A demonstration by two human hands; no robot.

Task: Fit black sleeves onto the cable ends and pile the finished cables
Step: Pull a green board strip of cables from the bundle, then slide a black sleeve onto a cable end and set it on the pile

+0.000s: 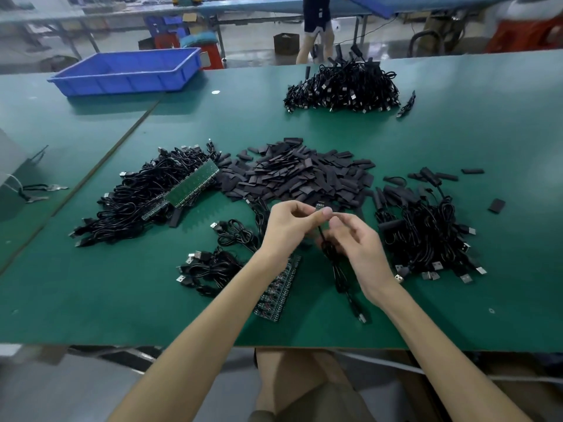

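Black cable [337, 269], near the table [122, 300] front edge, is pinched at its tip by the left hand [289, 228]; whether the curled right hand [358, 243] holds it is unclear.

A loose heap of flat black sleeves [301, 178] lies mid-table. Just in front of it, one thin black cable [336, 269] hangs coiled from between the left hand [286, 226] and right hand [356, 242], its small board end pinched at the left thumb and its USB plug resting on the table. A pile of sleeved cables [426, 236] lies to the right, another pile [344, 86] far back, and unsleeved cables on green board strips [146, 202] to the left.
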